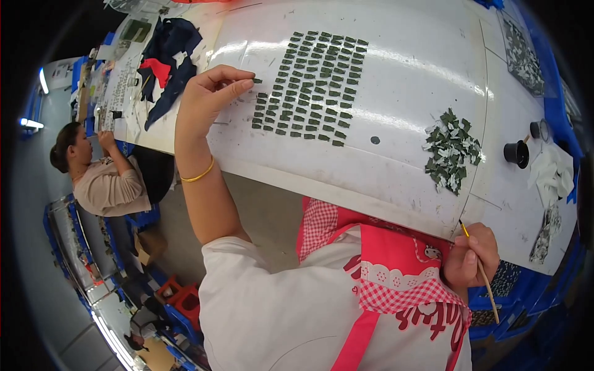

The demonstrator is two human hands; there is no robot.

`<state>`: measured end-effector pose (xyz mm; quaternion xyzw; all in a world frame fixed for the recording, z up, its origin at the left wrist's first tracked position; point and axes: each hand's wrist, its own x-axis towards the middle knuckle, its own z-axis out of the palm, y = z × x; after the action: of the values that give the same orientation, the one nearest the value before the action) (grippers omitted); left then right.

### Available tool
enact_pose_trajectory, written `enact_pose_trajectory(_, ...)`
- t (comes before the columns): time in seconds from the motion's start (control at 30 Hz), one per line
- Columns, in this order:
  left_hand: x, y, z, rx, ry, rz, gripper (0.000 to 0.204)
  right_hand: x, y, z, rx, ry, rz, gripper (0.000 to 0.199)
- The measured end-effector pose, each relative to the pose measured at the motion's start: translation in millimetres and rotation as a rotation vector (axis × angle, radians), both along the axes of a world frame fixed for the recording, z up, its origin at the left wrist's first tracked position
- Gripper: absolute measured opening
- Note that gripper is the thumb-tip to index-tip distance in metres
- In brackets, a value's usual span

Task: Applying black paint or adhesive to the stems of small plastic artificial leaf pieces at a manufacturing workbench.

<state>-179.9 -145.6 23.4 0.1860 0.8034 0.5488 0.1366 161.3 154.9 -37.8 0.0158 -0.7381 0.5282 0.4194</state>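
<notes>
My left hand (213, 96) is raised at the left side of the white table. Its thumb and forefinger pinch a small dark green piece (258, 81). Beside it, many similar green pieces (315, 89) lie in neat slanting rows. My right hand (473, 256) is at the table's front edge on the right, closed around a thin paintbrush (486, 281) with a wooden handle. The brush's dark tip points up toward the table. Further in from that hand lies a loose heap of green and white pieces (451, 151).
Right of the heap stand a small black cup (516, 154), a crumpled white cloth (552, 173) and a flat bag of small pieces (523, 55). Dark blue cloth (170, 68) with a red scrap lies at the far left. Another person (105, 170) sits working at the left.
</notes>
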Motion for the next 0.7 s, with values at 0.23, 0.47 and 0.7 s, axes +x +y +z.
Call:
enact_pose_trajectory(0.23,-4.2,0.1,-4.6,-0.088,-0.076,-0.082,0.014,-1.1,0.0,-2.0,0.028,-0.003,-0.029,0.023)
enact_pose_trajectory(0.47,-4.4,-1.0,-6.2,-0.121,-0.064,-0.102,0.013,-0.8,0.2,-2.8,0.051,-0.008,-0.04,0.024)
enact_pose_trajectory(0.7,-1.1,1.8,-4.9,-0.087,-0.057,-0.057,0.015,-2.1,-0.2,-1.7,0.034,-0.006,-0.049,0.025)
